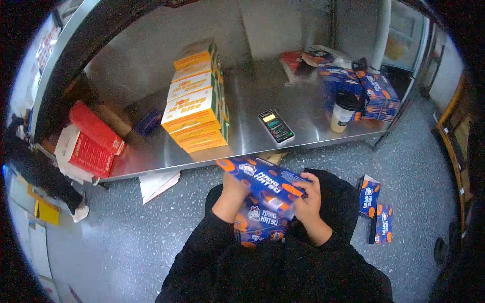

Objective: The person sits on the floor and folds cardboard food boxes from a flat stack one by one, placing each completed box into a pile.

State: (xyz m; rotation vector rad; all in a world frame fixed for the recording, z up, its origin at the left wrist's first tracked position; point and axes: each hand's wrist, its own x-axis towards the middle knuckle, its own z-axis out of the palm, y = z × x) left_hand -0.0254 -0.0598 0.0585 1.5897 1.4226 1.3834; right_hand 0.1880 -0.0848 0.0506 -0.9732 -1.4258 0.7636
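A blue cardboard food box (261, 180) with orange spots and white lettering is held up over my lap. My left hand (233, 193) grips its left end, the fingers mostly hidden behind the cardboard. At the right end, my right hand (310, 197) has its fingers on the top edge and its thumb out of sight. The box is tilted, and its lower edge looks blurred. Below it, more blue printed cardboard (261, 221) of the same design rests on my lap, partly covered; I cannot tell whether it is folded up or flat.
Ahead stands a steel table (250, 98) bearing stacked yellow-white boxes (193, 102), a phone (276, 126), a lidded cup (343, 113), blue carton stacks (379, 94) and red packaging (94, 140). Two blue boxes (369, 197) (383, 223) lie on the speckled floor. Another person's shoe (80, 212) shows at left.
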